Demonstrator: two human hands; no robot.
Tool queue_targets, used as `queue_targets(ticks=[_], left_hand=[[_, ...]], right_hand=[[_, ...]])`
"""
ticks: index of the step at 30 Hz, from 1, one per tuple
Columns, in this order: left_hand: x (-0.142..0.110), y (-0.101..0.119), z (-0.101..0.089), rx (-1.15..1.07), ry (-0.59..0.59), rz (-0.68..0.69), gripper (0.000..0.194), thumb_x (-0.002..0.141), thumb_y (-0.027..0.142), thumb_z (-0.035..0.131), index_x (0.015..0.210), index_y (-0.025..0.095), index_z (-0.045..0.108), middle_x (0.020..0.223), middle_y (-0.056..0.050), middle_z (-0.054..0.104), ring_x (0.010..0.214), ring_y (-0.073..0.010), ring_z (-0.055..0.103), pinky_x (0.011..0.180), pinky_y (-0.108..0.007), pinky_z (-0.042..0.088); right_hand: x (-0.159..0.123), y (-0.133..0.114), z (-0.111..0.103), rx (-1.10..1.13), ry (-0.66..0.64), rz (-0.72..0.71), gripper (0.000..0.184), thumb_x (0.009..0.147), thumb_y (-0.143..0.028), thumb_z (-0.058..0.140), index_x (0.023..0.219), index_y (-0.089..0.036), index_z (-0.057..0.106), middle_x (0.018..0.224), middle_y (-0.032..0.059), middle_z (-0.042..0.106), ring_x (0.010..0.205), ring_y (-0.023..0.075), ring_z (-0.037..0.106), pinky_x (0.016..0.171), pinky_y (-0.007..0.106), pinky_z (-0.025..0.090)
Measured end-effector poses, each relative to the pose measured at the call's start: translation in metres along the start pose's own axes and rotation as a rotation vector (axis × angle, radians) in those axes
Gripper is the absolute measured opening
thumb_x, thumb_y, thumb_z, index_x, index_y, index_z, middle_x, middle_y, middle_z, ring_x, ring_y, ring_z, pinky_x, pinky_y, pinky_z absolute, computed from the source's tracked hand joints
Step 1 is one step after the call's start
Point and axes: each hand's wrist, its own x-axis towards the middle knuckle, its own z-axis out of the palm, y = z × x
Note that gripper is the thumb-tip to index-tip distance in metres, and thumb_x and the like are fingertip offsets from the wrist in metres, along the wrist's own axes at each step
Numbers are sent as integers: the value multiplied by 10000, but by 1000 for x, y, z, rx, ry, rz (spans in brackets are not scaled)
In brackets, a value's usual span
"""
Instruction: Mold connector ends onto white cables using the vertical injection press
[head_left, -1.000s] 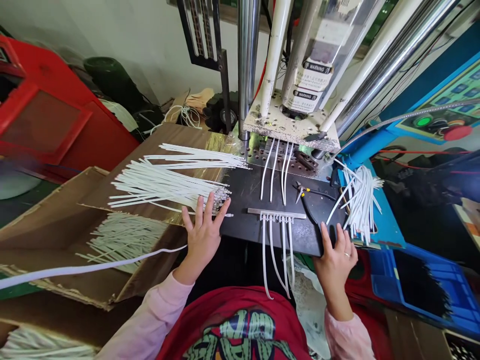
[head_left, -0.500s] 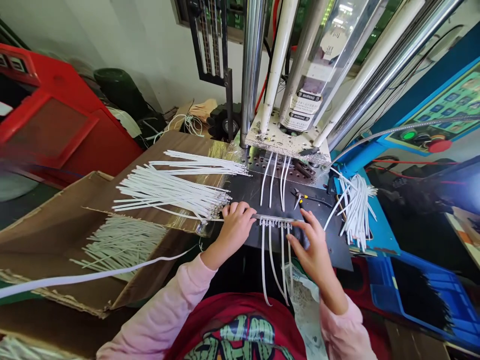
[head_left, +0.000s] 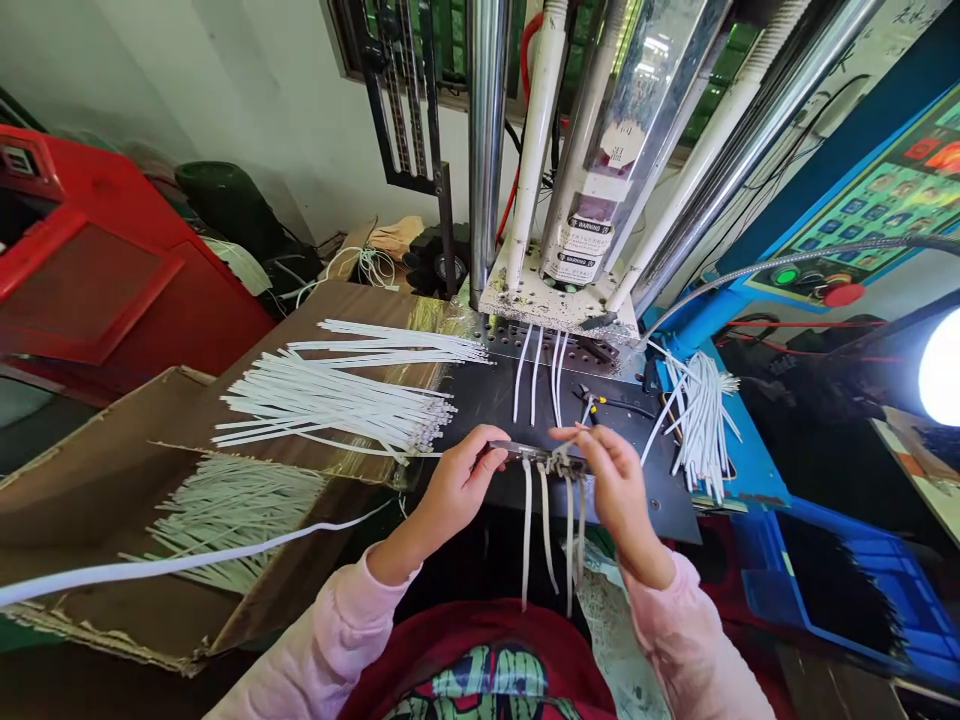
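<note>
A thin metal bar (head_left: 534,456) with several white cables (head_left: 547,530) hanging from it is lifted just above the black work plate (head_left: 660,505). My left hand (head_left: 459,490) pinches the bar's left end. My right hand (head_left: 615,478) grips its right end, fingers curled around the cable tops. Beyond the bar, several more white cables (head_left: 538,370) run under the press head (head_left: 559,300) of the machine.
A fan of loose white cables (head_left: 337,395) lies on cardboard to the left, with more in a box (head_left: 225,500) below. Another white bundle (head_left: 697,420) rests at the right by pliers (head_left: 600,403). A blue crate (head_left: 847,580) sits lower right, a red machine (head_left: 90,260) far left.
Both hands came in from the plate's edges to the metal bar, took hold of its ends and raised it off the plate. The view tilted up slightly.
</note>
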Motion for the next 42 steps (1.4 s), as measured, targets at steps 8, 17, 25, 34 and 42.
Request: queue_targets(ticks=[8,17,25,34,42], left_hand=[[-4,-6,1,-339,-3,-201,224,956,393,533,995,180,590,794,1,628,712,-143,619,725,-268,505],[-6,1,10,-375,-118,-188,239,954,413,525,957,183,590,814,0,604,715,-145,607,703,-269,510],[2,-5,-22,-289,-36,-140,218,969,386,517,987,186,601,858,-5,609,738,-140,601,752,-270,504],[11,11,-14,-346,-34,-91,232,954,398,551,1023,185,615,949,-24,619,759,-139,619,754,-273,522],[-17,9,10,-467,-135,-392,505,911,662,488,916,162,561,609,16,585,539,-120,541,550,-239,430]], right_hand=[[-38,13,-79,498,453,220,223,796,-320,748,758,-224,550,779,-38,625,744,135,634,803,330,572],[-90,10,-135,265,524,379,334,816,-392,683,674,-228,429,646,-53,480,582,125,563,642,280,551],[-126,28,-197,-495,-352,694,349,710,-540,787,712,-218,652,656,21,652,604,197,602,564,298,506],[-36,-8,-50,-493,-279,70,417,992,-490,460,1259,-210,616,1044,76,741,916,207,691,829,303,523],[-21,4,17,-846,-271,-28,578,981,-682,358,838,-221,676,599,10,637,511,150,564,521,250,311]])
